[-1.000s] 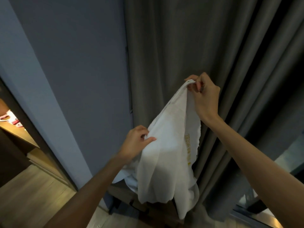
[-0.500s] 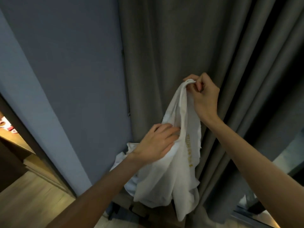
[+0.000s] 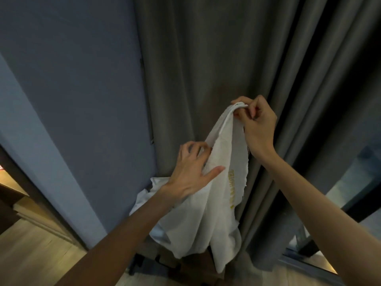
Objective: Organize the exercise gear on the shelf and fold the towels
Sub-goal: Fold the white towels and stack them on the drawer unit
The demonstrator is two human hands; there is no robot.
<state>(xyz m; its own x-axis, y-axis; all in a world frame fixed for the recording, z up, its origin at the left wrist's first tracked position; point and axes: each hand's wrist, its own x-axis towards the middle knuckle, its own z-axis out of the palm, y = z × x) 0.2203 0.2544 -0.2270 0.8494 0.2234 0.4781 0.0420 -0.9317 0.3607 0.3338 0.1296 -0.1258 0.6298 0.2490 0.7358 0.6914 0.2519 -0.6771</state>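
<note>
Fingers (image 3: 253, 104) of my right hand (image 3: 258, 129) pinch the white towel (image 3: 216, 213) by its top corner; it hangs limp below them (light, soft, floppy). Left hand (image 3: 189, 174) lies thumb-flat on its edge, grip unclear; I'd pinch the hem.

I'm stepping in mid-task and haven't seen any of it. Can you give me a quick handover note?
Right hand pinches the top corner of the white towel, raised before the grey curtain.
Left hand holds a fold lower down, thumb across the front.
The towel hangs unfolded.
Done: nothing visibly folded.
Left: fold this towel; the shelf and exercise gear are out of view.
</note>
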